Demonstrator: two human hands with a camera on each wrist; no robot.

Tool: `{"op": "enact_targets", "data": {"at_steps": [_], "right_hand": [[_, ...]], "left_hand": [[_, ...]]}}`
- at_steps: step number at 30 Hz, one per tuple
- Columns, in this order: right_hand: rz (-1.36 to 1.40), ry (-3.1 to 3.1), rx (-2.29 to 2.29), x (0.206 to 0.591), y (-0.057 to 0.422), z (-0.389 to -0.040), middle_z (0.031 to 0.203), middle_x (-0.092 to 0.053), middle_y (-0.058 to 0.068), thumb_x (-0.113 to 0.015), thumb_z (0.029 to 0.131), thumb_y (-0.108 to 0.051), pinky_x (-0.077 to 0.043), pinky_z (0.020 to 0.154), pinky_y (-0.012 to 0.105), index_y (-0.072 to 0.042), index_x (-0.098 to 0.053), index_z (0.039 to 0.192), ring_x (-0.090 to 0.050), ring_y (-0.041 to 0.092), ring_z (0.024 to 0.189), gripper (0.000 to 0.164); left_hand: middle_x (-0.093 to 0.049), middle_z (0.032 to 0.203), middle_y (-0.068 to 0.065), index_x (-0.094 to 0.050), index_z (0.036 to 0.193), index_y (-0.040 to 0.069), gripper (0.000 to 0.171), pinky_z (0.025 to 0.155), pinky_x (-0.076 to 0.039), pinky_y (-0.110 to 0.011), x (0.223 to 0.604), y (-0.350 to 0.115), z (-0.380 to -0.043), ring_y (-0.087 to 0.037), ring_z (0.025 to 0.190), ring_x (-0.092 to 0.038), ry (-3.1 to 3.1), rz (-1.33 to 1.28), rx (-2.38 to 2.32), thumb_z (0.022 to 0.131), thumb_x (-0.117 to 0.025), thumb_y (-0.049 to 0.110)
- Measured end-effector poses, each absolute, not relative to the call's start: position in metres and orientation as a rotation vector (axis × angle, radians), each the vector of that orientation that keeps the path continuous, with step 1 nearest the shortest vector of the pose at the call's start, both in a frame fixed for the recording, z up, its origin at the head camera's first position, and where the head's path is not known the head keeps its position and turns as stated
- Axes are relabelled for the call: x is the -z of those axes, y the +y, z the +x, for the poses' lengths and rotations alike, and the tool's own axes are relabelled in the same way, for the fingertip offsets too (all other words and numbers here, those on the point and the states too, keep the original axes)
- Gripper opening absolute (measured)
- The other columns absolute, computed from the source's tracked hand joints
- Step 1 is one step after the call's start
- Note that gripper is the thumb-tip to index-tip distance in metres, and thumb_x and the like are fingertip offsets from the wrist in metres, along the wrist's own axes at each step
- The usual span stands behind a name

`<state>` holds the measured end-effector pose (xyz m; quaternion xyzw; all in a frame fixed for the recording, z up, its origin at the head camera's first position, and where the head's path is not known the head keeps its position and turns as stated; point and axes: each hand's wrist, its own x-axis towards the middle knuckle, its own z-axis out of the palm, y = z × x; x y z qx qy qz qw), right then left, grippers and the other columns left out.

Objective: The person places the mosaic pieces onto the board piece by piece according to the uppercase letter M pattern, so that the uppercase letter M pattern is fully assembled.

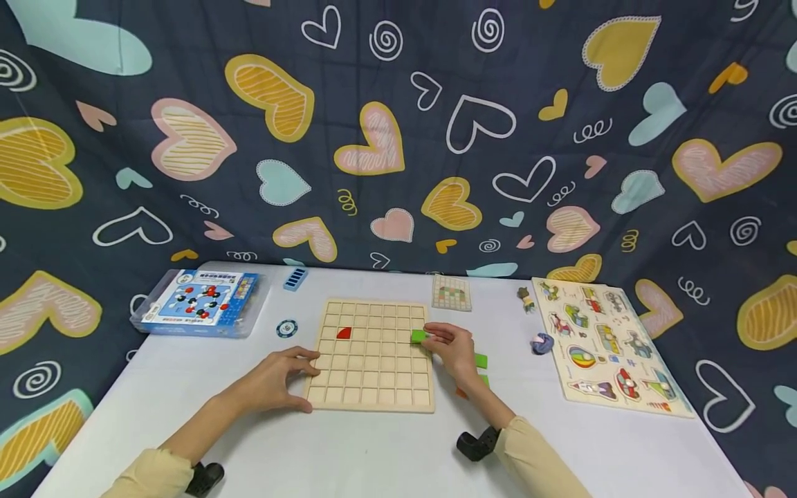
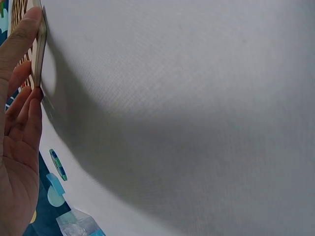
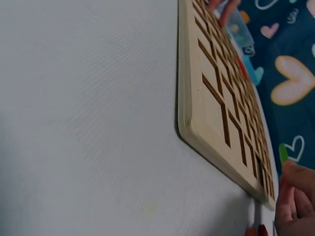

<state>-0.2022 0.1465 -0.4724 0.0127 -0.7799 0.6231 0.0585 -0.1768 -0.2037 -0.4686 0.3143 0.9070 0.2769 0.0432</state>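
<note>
A light wooden grid board (image 1: 369, 363) lies flat in the middle of the white table. In one of its upper left cells sits a red quarter-round piece (image 1: 344, 333). My left hand (image 1: 270, 380) rests against the board's left edge, thumb near the front corner and fingertips farther up. In the left wrist view, this hand's thumb and fingers (image 2: 34, 115) touch the rim without wrapping round it. With thumb and fingertips, my right hand (image 1: 453, 351) pinches a green square tile (image 1: 418, 337) over the board's right side. The tile (image 3: 283, 152) appears edge-on in the right wrist view.
Green tiles (image 1: 481, 361) and an orange piece (image 1: 461, 393) lie by the right forearm. A pattern card (image 1: 452, 293) stands behind the board. Left are a boxed set (image 1: 199, 304), a round blue chip (image 1: 287, 328) and a blue piece (image 1: 295, 279); right, a picture puzzle (image 1: 607, 346).
</note>
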Motion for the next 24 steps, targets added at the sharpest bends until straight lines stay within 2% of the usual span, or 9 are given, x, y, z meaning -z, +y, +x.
{"op": "enact_targets", "data": {"at_steps": [4,10,20,24], "right_hand": [[0.108,-2.373,-1.882,0.474,0.137,-0.209,0.101,-0.068,0.025,-0.071,0.078,0.01,-0.058,0.073,0.028,0.011,-0.067,0.106,-0.068,0.035,0.09,0.028],[0.12,-2.382,-1.929,0.481,0.121,-0.22,0.1,-0.07,0.02,-0.072,0.077,0.01,-0.057,0.073,0.024,0.008,-0.068,0.105,-0.069,0.029,0.088,0.029],[0.344,-2.382,-1.898,0.485,0.094,-0.23,0.098,-0.07,0.023,-0.074,0.076,0.009,-0.058,0.075,0.027,0.011,-0.068,0.104,-0.068,0.035,0.088,0.028],[0.414,-2.409,-1.811,0.488,0.083,-0.231,0.096,-0.07,0.022,-0.074,0.076,0.009,-0.058,0.072,0.025,0.011,-0.068,0.103,-0.069,0.033,0.085,0.028]], "left_hand": [[-0.058,0.128,-0.013,-0.072,0.107,0.009,0.058,0.099,-0.043,-0.054,0.468,-0.203,-0.176,-0.035,0.118,-0.053,2.777,0.965,-0.842,0.062,-0.087,0.043],[-0.058,0.128,-0.013,-0.072,0.106,0.01,0.058,0.099,-0.042,-0.055,0.469,-0.204,-0.175,-0.036,0.118,-0.053,2.782,0.954,-0.828,0.062,-0.086,0.045],[-0.058,0.127,-0.012,-0.072,0.106,0.01,0.058,0.097,-0.044,-0.054,0.47,-0.205,-0.175,-0.035,0.117,-0.054,2.783,0.992,-0.843,0.063,-0.085,0.046],[-0.059,0.127,-0.013,-0.072,0.106,0.009,0.058,0.097,-0.044,-0.053,0.469,-0.204,-0.176,-0.034,0.117,-0.055,2.789,1.014,-0.842,0.063,-0.086,0.045]]}}
